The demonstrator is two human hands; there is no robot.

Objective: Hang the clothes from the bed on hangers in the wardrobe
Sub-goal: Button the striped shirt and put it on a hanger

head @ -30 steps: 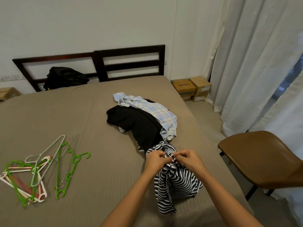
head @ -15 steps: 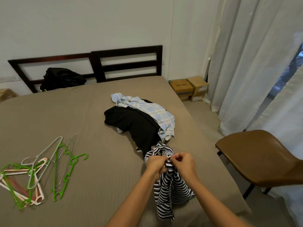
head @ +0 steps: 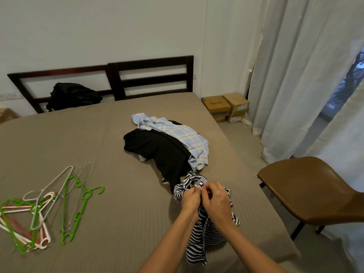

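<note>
Striped black-and-white fabric, a top (head: pixel 199 233), lies bunched near the right edge of the bed (head: pixel 118 154), toward its near end. Both grips are closed on it. The left grip (head: pixel 190 200) pinches the gathered cloth at the top's upper part with curled fingers. The right grip (head: pixel 216 201) pinches the same spot just beside it, so the fingertips of the two nearly meet. What exactly sits between the fingertips is too small to tell. Below the grips the top drapes down in folds onto the brown cover.

Just beyond the top, a black garment (head: pixel 163 152) sprawls near the middle of the bed, touching the top's far end. A pale blue plaid shirt (head: pixel 185 134) lies partly over the black garment on its right side.

Hangers (head: pixel 39 209) in green, pink, white and bare wire lie in a loose tangle near the left edge, well apart from the clothes. A black bag (head: pixel 72 95) rests at the head end against the dark wooden headboard (head: pixel 151 65).

Off the bed to the right stand a brown chair (head: pixel 307 186), white curtains (head: pixel 295 75) and cardboard boxes (head: pixel 226 107) in the room's corner.
</note>
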